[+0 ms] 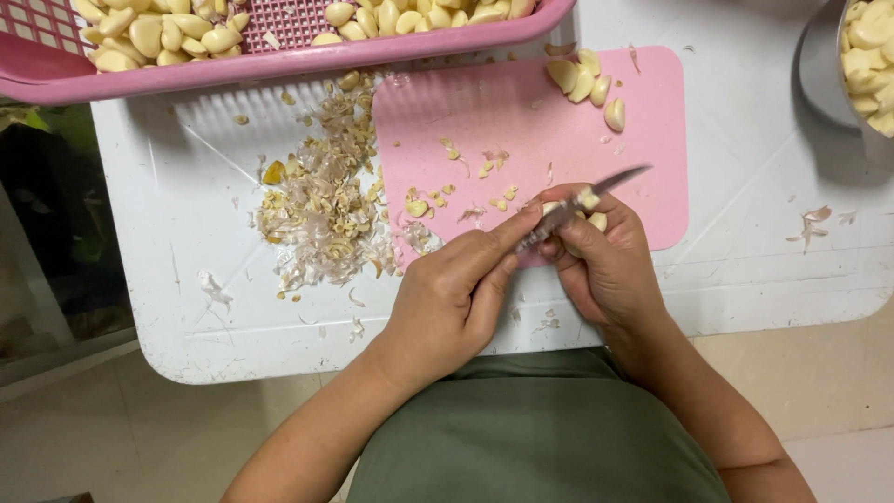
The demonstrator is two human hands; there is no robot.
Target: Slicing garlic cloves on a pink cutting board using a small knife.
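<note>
Head camera: over the near edge of a pink cutting board on a white counter, the left hand grips a small knife, its fingers closed on the handle. The right hand has its fingers wrapped around a garlic clove, blade touching it. The clove looks light, firm and slick, best pinched by its sides. Papery peelings lie left; peeled cloves fill a far pink basket.
</note>
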